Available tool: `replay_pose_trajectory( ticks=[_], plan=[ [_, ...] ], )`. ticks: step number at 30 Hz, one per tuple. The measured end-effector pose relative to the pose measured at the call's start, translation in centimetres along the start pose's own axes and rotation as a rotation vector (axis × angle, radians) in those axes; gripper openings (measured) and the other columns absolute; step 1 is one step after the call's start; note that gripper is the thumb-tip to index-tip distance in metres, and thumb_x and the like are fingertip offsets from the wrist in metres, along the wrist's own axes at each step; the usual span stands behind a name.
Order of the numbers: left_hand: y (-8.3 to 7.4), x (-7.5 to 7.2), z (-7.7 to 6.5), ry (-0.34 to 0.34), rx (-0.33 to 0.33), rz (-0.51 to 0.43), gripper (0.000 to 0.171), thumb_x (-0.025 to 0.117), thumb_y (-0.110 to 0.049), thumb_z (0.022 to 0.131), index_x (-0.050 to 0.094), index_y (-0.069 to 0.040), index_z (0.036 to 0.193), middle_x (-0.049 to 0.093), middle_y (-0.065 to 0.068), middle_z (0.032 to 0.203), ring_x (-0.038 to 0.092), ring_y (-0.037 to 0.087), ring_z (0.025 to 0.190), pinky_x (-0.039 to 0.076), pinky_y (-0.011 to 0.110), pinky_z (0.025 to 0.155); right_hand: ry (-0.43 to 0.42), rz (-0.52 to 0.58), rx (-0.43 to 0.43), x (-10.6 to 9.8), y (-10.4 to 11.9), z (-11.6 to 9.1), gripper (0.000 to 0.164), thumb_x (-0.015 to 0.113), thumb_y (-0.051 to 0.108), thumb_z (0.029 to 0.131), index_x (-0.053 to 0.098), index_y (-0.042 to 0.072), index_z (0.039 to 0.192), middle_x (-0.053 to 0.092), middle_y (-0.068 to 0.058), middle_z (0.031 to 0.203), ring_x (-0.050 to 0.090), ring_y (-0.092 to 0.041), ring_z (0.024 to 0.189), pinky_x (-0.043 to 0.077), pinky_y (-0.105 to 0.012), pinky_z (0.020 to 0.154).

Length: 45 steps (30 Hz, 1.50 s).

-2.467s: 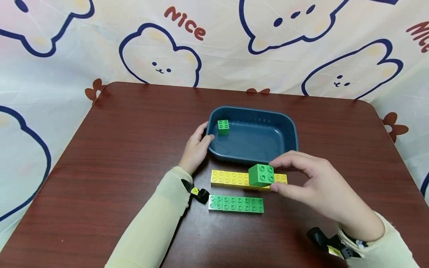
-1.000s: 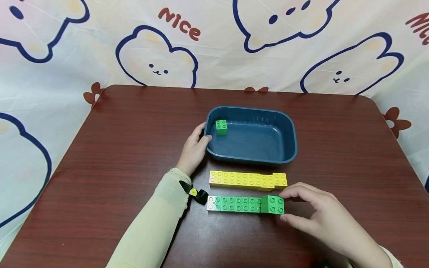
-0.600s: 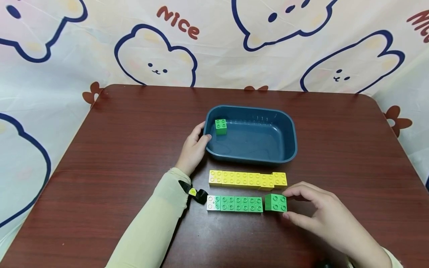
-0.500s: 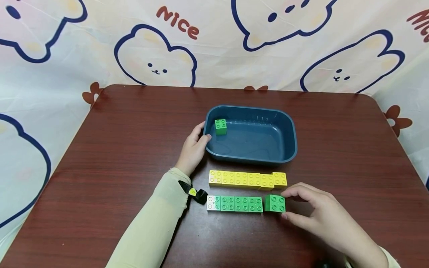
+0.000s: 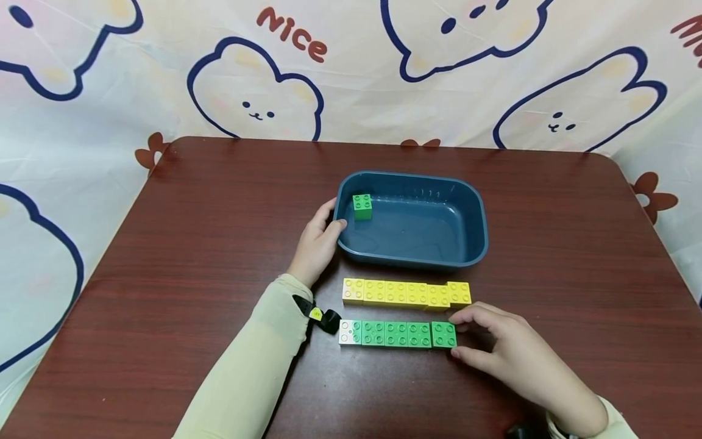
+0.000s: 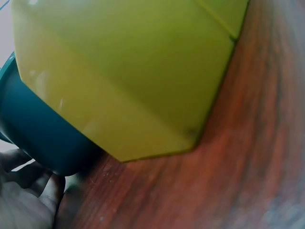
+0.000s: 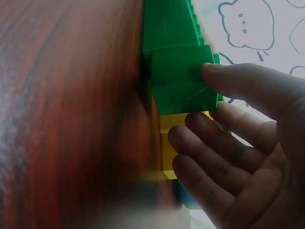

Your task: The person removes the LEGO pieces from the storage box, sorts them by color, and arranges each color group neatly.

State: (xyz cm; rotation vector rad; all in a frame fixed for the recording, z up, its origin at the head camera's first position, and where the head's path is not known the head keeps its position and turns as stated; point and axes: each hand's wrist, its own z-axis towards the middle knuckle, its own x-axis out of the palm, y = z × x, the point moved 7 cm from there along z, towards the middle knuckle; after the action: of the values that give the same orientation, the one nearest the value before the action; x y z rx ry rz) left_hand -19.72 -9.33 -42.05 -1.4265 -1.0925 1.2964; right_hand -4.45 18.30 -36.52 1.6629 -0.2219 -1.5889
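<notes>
My right hand (image 5: 512,353) pinches a green toy building block (image 5: 443,335) between thumb and index finger at the right end of a row of green blocks (image 5: 385,334). In the right wrist view the thumb lies on the side of that green block (image 7: 183,78), and the other fingers are loosely bent below it. With the thumb on the rim and fingers along the outside, my left hand (image 5: 315,247) grips the left end of a dark blue plastic bin (image 5: 422,228). One green block (image 5: 362,207) sits inside the bin, near its left wall.
Between bin and green row lies a row of yellow blocks (image 5: 395,292), its right end slightly uneven. Close up, a yellow block (image 6: 128,86) fills much of the left wrist view. Brown table (image 5: 230,213) surrounds everything, with a cartoon-printed cloth (image 5: 356,110) behind.
The right hand brought the green block from above the yellow row to the green row's right end, then lowered it and slid it left against the row. The left hand stayed on the bin.
</notes>
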Motion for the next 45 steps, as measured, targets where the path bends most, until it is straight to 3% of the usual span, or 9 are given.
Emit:
replay_pose_trajectory(
  ticks=[15, 25, 33, 45],
  plan=[
    [0.1, 0.0, 0.1, -0.005, 0.0, 0.009, 0.048, 0.051, -0.02, 0.102, 0.048, -0.019, 0.15, 0.05, -0.002, 0.149, 0.041, 0.013, 0.138, 0.032, 0.043, 0.116, 0.019, 0.005, 0.007, 0.5, -0.2, 0.0, 0.045, 0.09, 0.01, 0.073, 0.068, 0.028, 0.108, 0.064, 0.02, 0.103, 0.065, -0.004, 0.09, 0.056, -0.026, 0.076],
    [0.0, 0.1, 0.0, 0.004, -0.003, 0.0, 0.048, 0.051, -0.022, 0.102, 0.047, -0.02, 0.15, 0.05, -0.002, 0.149, 0.042, 0.014, 0.138, 0.032, 0.044, 0.115, 0.004, -0.053, 0.006, -1.9, 1.1, 0.4, 0.04, 0.091, 0.017, 0.074, 0.071, 0.026, 0.108, 0.068, 0.015, 0.107, 0.066, -0.004, 0.093, 0.057, -0.026, 0.077],
    [0.2, -0.2, 0.0, 0.003, -0.015, 0.0, 0.048, 0.051, -0.023, 0.102, 0.048, -0.021, 0.15, 0.05, -0.003, 0.149, 0.041, 0.014, 0.138, 0.031, 0.044, 0.115, 0.088, -0.15, -0.009, -3.4, 2.9, 3.4, 0.029, 0.086, 0.02, 0.081, 0.072, 0.024, 0.107, 0.068, 0.013, 0.105, 0.065, -0.006, 0.094, 0.058, -0.035, 0.079],
    [0.1, -0.2, -0.1, 0.021, -0.028, -0.008, 0.049, 0.05, -0.025, 0.103, 0.045, -0.023, 0.152, 0.049, -0.004, 0.15, 0.041, 0.013, 0.138, 0.033, 0.045, 0.114, 0.175, 0.02, 0.037, -3.4, 3.8, 8.1, 0.025, 0.079, 0.018, 0.089, 0.072, 0.017, 0.112, 0.07, 0.008, 0.104, 0.066, -0.009, 0.092, 0.058, -0.036, 0.081]
  ],
)
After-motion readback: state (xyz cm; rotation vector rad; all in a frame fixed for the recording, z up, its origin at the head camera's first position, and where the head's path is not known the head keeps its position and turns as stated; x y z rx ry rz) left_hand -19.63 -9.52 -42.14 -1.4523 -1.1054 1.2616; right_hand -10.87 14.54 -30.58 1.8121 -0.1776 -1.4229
